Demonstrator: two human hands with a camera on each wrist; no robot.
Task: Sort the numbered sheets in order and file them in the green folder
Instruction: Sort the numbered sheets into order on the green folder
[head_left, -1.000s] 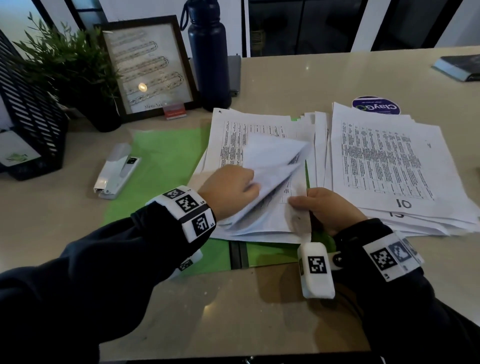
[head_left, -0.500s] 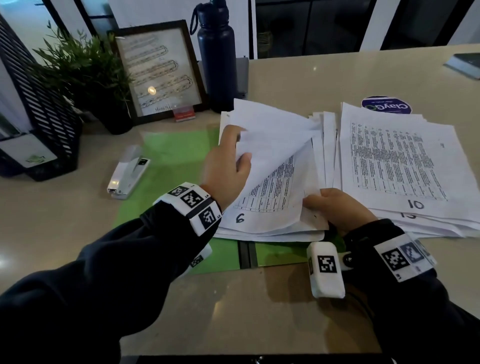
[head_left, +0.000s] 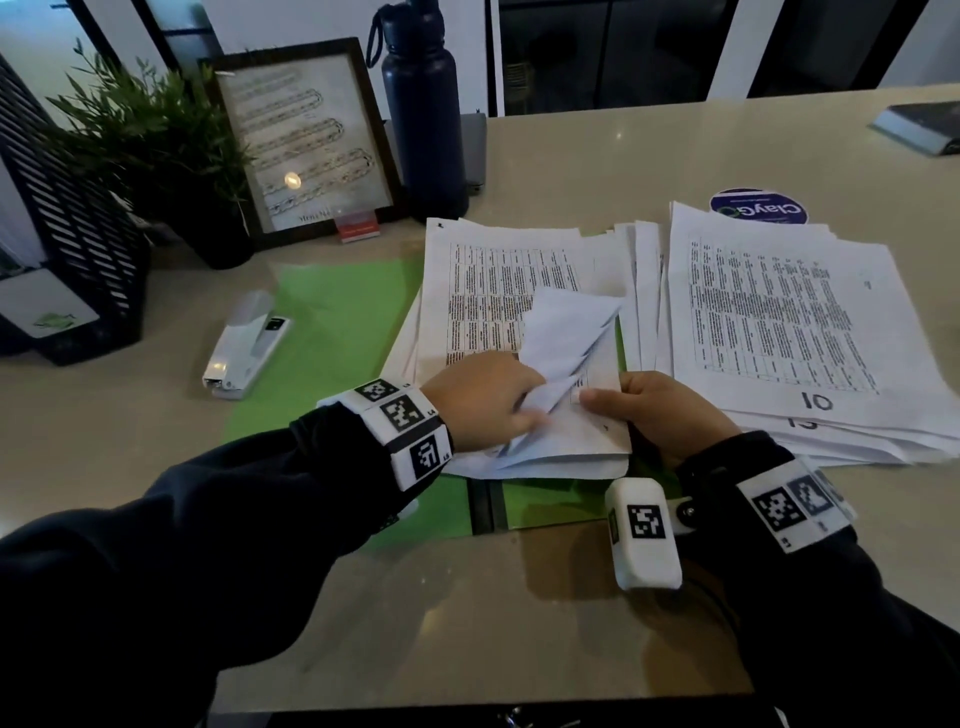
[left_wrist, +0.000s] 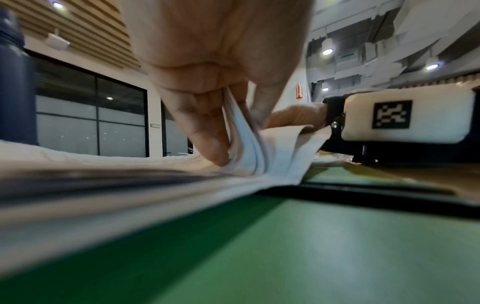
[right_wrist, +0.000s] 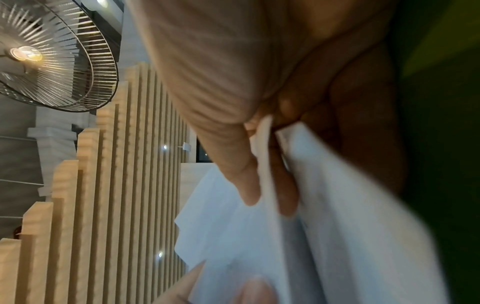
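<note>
An open green folder (head_left: 337, 322) lies flat on the table with a stack of printed sheets (head_left: 498, 291) on its right half. My left hand (head_left: 483, 405) pinches the lifted near corners of the top sheets (left_wrist: 246, 144), folded back into a white flap (head_left: 566, 338). My right hand (head_left: 654, 410) pinches the stack's near right corner (right_wrist: 267, 164) between thumb and fingers. A second pile (head_left: 800, 332) lies to the right, its top sheet marked 10 and a sheet marked 13 beneath it.
A white stapler (head_left: 244, 348) lies at the folder's left edge. At the back stand a dark bottle (head_left: 423, 119), a framed picture (head_left: 306, 140), a potted plant (head_left: 156, 140) and a black slatted rack (head_left: 67, 228). A round sticker (head_left: 758, 208) lies behind the right pile; a book (head_left: 919, 130) is far right.
Half a second ago my left hand held the top sheets raised high, showing a sheet marked 6. It has come back down to the near edge and the sheets have dropped into a low flap.
</note>
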